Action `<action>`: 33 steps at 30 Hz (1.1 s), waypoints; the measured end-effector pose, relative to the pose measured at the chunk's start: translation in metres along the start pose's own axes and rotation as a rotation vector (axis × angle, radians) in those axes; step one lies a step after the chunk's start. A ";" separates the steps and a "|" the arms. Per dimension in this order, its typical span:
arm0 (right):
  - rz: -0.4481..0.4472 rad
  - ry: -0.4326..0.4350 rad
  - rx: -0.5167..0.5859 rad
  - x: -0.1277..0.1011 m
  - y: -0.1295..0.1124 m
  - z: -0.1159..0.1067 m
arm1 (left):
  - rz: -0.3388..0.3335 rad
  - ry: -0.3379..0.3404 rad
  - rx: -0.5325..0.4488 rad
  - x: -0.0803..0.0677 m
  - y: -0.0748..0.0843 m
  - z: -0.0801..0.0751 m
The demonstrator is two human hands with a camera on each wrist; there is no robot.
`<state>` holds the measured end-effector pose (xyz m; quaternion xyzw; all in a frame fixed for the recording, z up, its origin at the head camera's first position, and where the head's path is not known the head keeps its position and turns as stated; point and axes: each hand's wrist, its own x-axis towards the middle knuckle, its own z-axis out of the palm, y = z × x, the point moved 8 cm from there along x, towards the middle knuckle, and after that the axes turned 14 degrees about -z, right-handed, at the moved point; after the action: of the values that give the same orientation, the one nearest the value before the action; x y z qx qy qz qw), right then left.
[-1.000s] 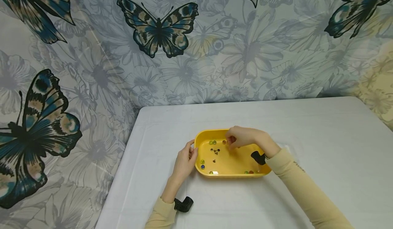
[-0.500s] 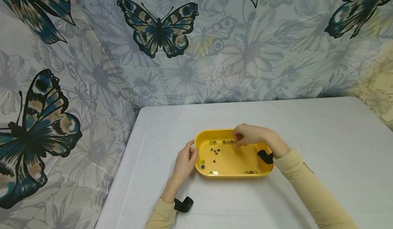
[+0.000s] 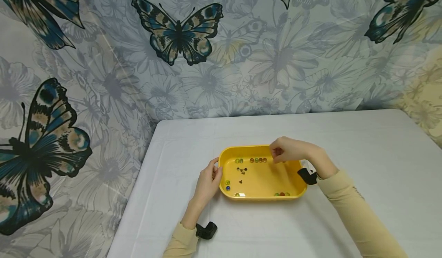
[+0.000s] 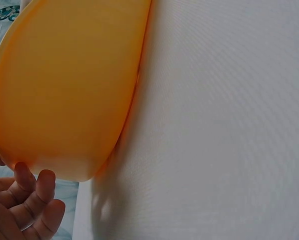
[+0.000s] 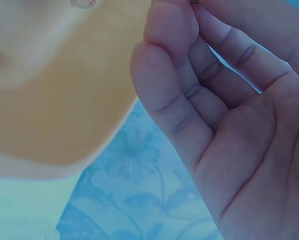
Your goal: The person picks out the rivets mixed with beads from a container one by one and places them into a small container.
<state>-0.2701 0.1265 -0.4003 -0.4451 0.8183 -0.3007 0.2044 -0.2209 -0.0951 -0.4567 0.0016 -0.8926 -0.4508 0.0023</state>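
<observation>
Two hands at yellow tray point(image 3: 293, 187), long axis left-right, left hand point(image 3: 208, 181) fingers gripping its end, right hand point(image 3: 293, 150) fingers curled, contents unclear

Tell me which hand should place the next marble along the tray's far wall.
Right. The right hand hovers at the far rim beside the marble row, while the left hand grips the yellow tray at its left end, probably steadying it.

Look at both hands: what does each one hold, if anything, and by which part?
The left hand grips the yellow tray by the rim of its left end. The right hand has curled fingers above the tray's far right edge; whether they pinch anything cannot be told.
</observation>
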 end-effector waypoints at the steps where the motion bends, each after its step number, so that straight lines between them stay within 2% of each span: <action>1: 0.008 0.003 0.005 -0.002 0.001 -0.001 | 0.001 0.001 0.000 0.000 0.000 0.000; 22: 0.033 0.081 0.021 -0.037 0.007 -0.020 | 0.010 0.001 0.004 0.000 -0.001 0.001; 33: 0.073 0.089 0.092 -0.055 0.012 -0.022 | 0.012 0.003 0.006 0.000 -0.002 0.001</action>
<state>-0.2617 0.1854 -0.3884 -0.3915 0.8276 -0.3497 0.1988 -0.2212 -0.0953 -0.4584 -0.0030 -0.8940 -0.4479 0.0060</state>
